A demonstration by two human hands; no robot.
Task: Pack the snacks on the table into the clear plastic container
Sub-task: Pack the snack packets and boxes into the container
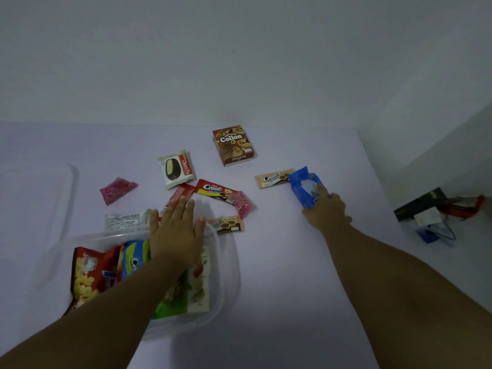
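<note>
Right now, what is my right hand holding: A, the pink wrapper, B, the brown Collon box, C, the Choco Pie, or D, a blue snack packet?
D: the right hand grips the blue snack packet with fingers curled over it, while the Collon box, pink wrapper and Choco Pie lie untouched on the table.

Collon box [233, 145] behind Choco Pie [176, 169]; container [229, 275] nearest, left.
</note>
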